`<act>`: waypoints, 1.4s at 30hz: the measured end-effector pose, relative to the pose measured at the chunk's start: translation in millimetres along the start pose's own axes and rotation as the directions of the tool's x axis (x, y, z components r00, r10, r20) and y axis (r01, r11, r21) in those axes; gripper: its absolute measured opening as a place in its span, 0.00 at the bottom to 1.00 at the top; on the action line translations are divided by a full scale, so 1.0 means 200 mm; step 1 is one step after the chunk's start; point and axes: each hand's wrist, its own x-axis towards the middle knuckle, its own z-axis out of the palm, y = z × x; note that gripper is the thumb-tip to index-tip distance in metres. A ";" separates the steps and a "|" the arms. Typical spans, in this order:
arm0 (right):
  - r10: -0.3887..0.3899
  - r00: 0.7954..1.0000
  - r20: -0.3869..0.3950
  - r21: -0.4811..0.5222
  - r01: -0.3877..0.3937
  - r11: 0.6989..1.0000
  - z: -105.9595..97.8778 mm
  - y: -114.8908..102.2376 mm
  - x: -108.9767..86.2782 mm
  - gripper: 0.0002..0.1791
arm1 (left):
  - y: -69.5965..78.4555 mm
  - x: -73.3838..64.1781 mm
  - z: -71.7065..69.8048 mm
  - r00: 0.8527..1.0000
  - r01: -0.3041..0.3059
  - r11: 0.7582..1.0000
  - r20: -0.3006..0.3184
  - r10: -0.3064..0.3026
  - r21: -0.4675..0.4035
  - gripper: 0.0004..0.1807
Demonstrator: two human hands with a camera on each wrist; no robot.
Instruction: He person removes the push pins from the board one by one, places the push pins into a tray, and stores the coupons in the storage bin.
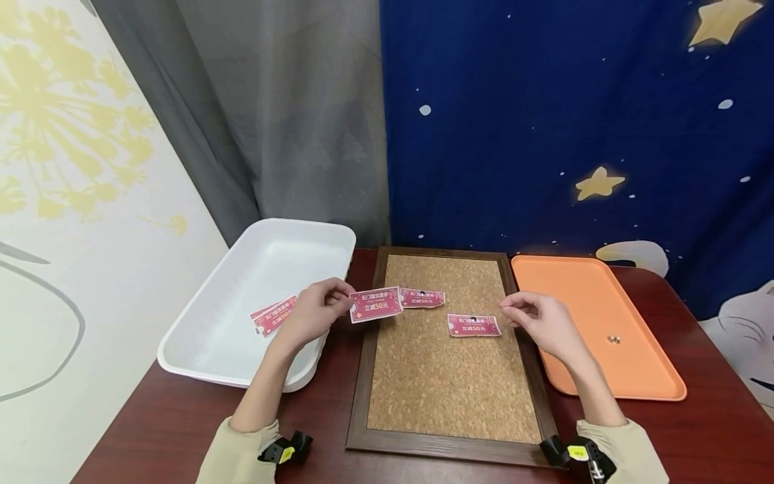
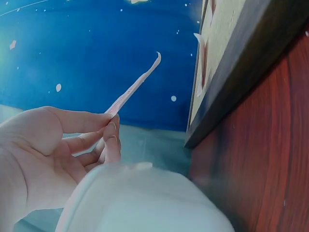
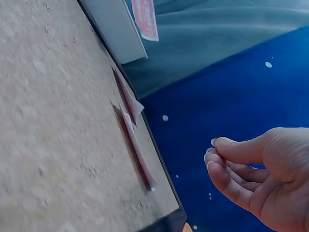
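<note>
In the head view my left hand (image 1: 317, 309) pinches a pink coupon (image 1: 376, 304) by its left end, with its printed face up, over the corkboard's left frame. In the left wrist view that coupon (image 2: 137, 87) shows edge-on between thumb and fingers. Two more coupons, one farther back (image 1: 422, 298) and one nearer (image 1: 474, 326), lie on the corkboard (image 1: 447, 390), each with a small dark pin at its top edge. My right hand (image 1: 541, 323) hovers over the board's right frame. Its thumb and fingertips come together (image 3: 256, 174); whether they hold something tiny I cannot tell.
A white bin (image 1: 236, 296) on the left holds several pink coupons (image 1: 274, 314). On the right, an orange tray (image 1: 580, 302) carries a few small gold-coloured pieces (image 1: 613, 339). Curtains (image 1: 514, 134) hang behind the dark red table (image 1: 163, 430).
</note>
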 end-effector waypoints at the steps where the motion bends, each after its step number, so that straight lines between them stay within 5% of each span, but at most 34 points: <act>1: 0.000 1.000 -0.003 -0.002 0.000 1.000 -0.01 0.01 0.00 0.07 | -0.01 0.00 -0.01 1.000 -0.004 1.000 -0.002 0.004 -0.005 0.07; 17: 0.041 0.998 -0.052 -0.018 -0.042 0.999 -0.17 0.08 -0.05 0.11 | -0.14 -0.06 -0.19 0.995 0.060 0.998 -0.074 -0.061 -0.022 0.11; 35: 0.063 0.991 -0.117 0.003 -0.063 0.998 -0.29 0.27 -0.12 0.11 | -0.32 -0.10 -0.34 0.976 0.156 0.986 -0.162 -0.144 0.059 0.12; 42: 0.131 0.978 -0.162 -0.077 -0.145 0.986 -0.38 0.35 -0.17 0.13 | -0.38 -0.10 -0.38 0.971 0.186 0.981 -0.163 -0.175 0.059 0.14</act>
